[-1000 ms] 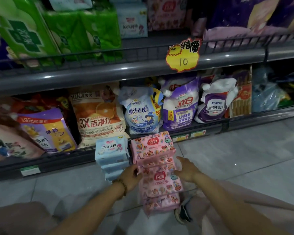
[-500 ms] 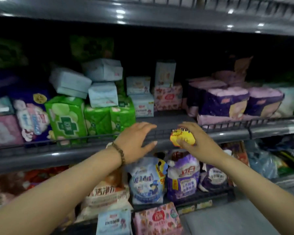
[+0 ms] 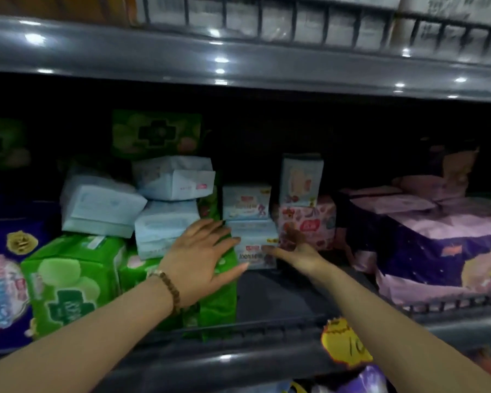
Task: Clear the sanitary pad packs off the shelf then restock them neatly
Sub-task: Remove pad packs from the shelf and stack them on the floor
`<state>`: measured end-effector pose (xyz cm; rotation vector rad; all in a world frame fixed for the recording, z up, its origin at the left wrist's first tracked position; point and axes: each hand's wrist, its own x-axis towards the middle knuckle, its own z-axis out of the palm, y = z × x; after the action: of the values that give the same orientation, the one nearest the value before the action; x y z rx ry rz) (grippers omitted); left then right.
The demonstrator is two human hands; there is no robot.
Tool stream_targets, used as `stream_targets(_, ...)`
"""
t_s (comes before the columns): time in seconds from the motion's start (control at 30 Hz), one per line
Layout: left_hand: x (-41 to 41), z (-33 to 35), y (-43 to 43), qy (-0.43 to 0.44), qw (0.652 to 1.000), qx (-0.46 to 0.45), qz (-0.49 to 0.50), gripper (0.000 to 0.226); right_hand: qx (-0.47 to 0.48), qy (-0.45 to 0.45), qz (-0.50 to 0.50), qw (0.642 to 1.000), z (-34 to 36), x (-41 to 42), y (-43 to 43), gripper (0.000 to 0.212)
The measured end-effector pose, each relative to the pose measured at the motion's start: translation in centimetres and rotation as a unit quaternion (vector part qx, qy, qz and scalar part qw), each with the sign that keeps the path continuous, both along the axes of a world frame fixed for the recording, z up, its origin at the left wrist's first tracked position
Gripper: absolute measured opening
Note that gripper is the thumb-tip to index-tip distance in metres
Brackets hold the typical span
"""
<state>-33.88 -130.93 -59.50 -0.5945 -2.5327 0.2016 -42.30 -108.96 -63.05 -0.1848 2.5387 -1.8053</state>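
The yellow tag below the right hand shows a 10. The pale blue pack between that hand and the left hand reads 100%; its other words are blurry. The green pack left of the left hand has a dark cross.

Yellow starburst price tag lower right, purple pouch just beneath, pale boxes behind overhead wire guard.
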Motion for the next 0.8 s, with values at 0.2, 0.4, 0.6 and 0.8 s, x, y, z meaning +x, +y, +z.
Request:
stream_targets(0.2, -1.2, -0.7, -0.5, 0.014, 1.000, 0.011, -0.018, 0.067, -0.077, -0.009, 0.048, 0.996, -1.8, -3.3, -2.3, 0.074)
stream_targets(0.4, -1.3, -0.9, -0.7, 0.008, 1.000, 0.001, -0.018, 0.066, 0.003, 0.040, 0.024, 0.999, -2.7, -2.5, -2.7, 0.078)
stream_targets(0.6, -0.2, 0.3, 0.0, -0.036, 0.998, 0.046, -0.009, 0.084, -0.099, 0.075, -0.044, 0.991, 1.0, 1.0, 0.7, 0.055)
stream_targets(0.8, 2.1, 3.1, 3.3, -0.167, 0.922, 0.348, -0.027, 0.088, -0.206, 0.090, 0.000, 0.974, 5.9, 6.4, 2.2, 0.052)
